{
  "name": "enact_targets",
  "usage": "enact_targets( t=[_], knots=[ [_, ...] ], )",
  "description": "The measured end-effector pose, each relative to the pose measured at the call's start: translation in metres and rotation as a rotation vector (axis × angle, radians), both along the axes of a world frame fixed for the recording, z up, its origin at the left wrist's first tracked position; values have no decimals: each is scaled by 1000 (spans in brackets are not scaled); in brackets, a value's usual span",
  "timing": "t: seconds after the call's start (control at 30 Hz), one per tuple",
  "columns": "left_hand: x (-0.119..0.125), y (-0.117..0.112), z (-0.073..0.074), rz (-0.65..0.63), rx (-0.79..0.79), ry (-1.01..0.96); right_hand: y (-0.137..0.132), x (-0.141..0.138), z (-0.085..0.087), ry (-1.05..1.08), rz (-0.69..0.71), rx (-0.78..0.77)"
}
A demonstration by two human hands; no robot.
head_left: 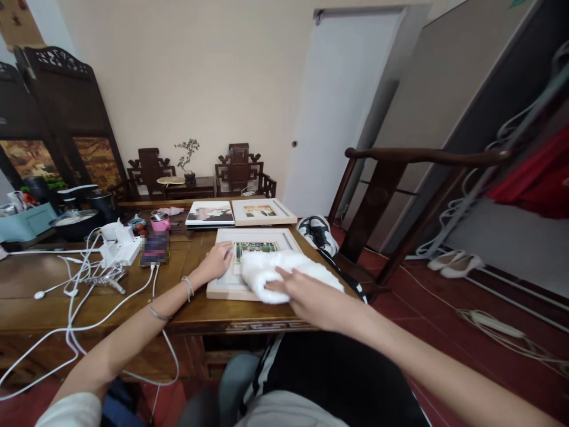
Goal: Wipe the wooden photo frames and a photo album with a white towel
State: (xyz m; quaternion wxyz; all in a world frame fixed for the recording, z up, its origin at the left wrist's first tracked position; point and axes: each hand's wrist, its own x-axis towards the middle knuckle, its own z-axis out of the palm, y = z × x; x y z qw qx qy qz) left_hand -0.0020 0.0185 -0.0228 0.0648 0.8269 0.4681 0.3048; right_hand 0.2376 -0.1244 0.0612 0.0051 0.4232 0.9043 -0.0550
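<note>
A light wooden picture frame (217, 283) with a photo (258, 247) in a white mat lies flat on the brown wooden table. At its left side rests my left hand (216, 260), fingers together and bent over the rim, gripping it. My right hand (296, 290) is closed on a fluffy white cloth (311, 270), pressed onto the lower right of the frame. The cloth covers part of the photo and the near right corner. Some of my right fingertips are sunk in the pile and hidden.
Behind lie a second picture frame (284, 214) and a flat photo panel (208, 212). A phone (154, 249), white power strip (119, 243), tangled white cables (73, 317) and pink cup (160, 222) stand left. A wooden chair (377, 219) and a person's sneakers (317, 233) are right.
</note>
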Motion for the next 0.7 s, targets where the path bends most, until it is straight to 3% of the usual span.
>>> enact_targets(
  t=[0.2,0.33,0.43,0.53,0.7],
  knots=[
    [-1,4,-1,11,0,29,116,4,-6,-46,-137,111],
    [0,4,1,18,-3,22,152,-4,-7,-106,-249,244],
    [-1,4,2,20,-8,9,139,-10,-14,-134,-243,221],
    [0,4,2,-2,6,-16,98,-9,-13,-171,-195,194],
    [2,4,-2,7,-2,-61,12,3,18,-228,-79,-9]
  ],
)
